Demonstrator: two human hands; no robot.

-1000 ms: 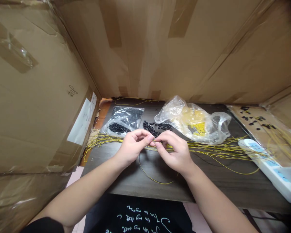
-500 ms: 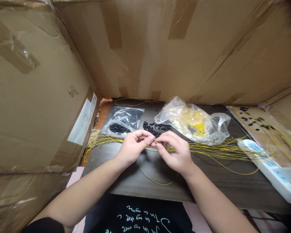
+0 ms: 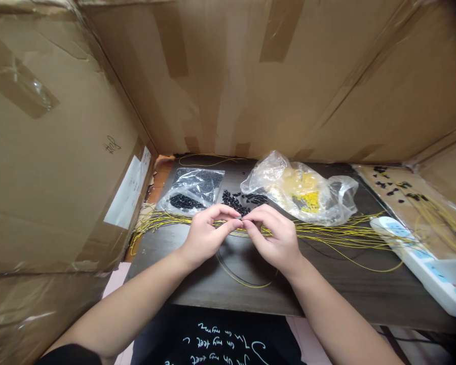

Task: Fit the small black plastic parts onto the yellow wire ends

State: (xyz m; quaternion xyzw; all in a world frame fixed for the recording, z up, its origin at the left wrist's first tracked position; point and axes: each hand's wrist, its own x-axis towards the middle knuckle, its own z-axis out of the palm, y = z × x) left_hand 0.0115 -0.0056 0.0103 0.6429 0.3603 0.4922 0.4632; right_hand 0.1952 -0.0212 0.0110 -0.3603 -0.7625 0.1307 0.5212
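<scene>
My left hand (image 3: 207, 234) and my right hand (image 3: 275, 238) meet fingertip to fingertip above a dark table (image 3: 327, 289). Both pinch a thin yellow cord (image 3: 247, 282) that loops down toward me; a tiny dark piece shows between the fingertips. Under the hands a bundle of yellow cords (image 3: 338, 234) runs across the table. A loose heap of small black beads (image 3: 237, 202) lies just beyond the fingers.
A clear bag of black beads (image 3: 192, 190) lies at the back left, a crumpled plastic bag with yellow contents (image 3: 304, 190) at the back right. A white power strip (image 3: 421, 261) and a cardboard sheet with cords (image 3: 414, 203) sit right. Cardboard walls (image 3: 61, 152) enclose the table.
The hands stayed together in the same spot; the fingertips shifted slightly and the hanging cord loop swung a little.
</scene>
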